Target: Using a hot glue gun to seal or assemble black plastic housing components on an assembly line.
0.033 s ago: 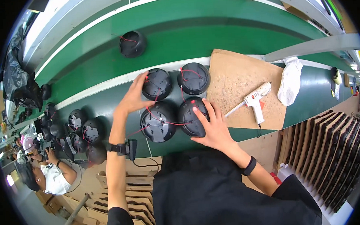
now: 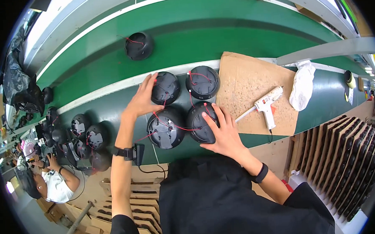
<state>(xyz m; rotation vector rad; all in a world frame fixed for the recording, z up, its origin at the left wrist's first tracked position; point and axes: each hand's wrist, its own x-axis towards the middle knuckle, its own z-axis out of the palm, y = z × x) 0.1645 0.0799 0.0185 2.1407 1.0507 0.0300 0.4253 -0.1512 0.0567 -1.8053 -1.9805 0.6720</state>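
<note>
Four-square on the green bench in front of me stand round black plastic housings with red wires. My left hand (image 2: 143, 101) curves round the left side of the far-left housing (image 2: 166, 88), fingers at its far edge and thumb at its near edge. My right hand (image 2: 226, 132) grips the near-right housing (image 2: 201, 127), its thumb on top and its fingers along the right side. The near-left housing (image 2: 166, 131) and the far-right housing (image 2: 202, 84) are untouched. Thin red wires run across and between the housings.
A white glue gun (image 2: 267, 105) lies on brown cardboard (image 2: 249, 77), beside a crumpled white cloth (image 2: 302, 85). Another black housing (image 2: 139, 46) sits on the green belt (image 2: 191, 32). More housings (image 2: 96, 137) stand left, near a co-worker (image 2: 59, 183). Racked boards (image 2: 338, 160) are at right.
My left hand and the far-left housing have shifted very slightly to the right. My right hand keeps its hold on the near-right housing.
</note>
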